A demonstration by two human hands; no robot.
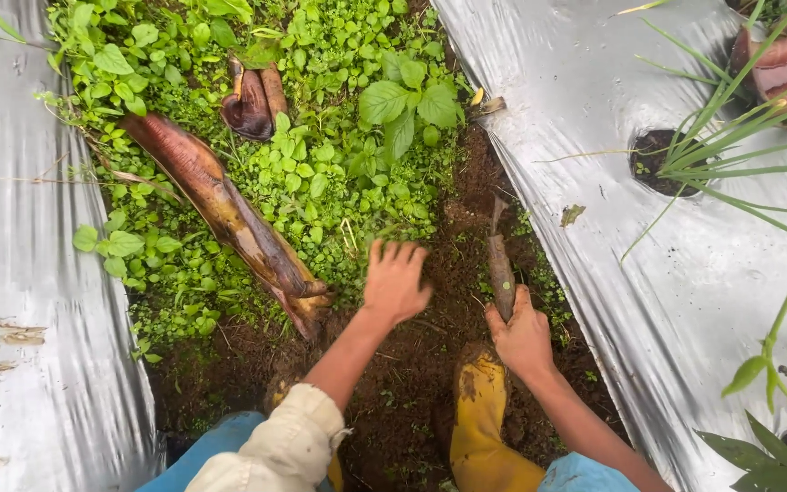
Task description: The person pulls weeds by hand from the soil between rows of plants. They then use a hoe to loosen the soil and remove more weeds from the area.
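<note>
**Weeding between the plastic-covered beds**

Left hand [395, 281] spread open, fingers down on the green weeds [321, 173] at the edge of bare soil [412, 383]. Right hand [521, 335] closed around a muddy blade [500, 269], tip pointing away over the soil. Brown banana sheath [229, 219] lying left, silver plastic mulch [667, 264] on both sides

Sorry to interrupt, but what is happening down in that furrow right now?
A person crouches between two silver plastic sheets. The left hand presses into the low green weeds at the edge of the bare soil, while the right hand grips a muddy blade pointing into the ground. A brown banana sheath lies nearby.
</note>
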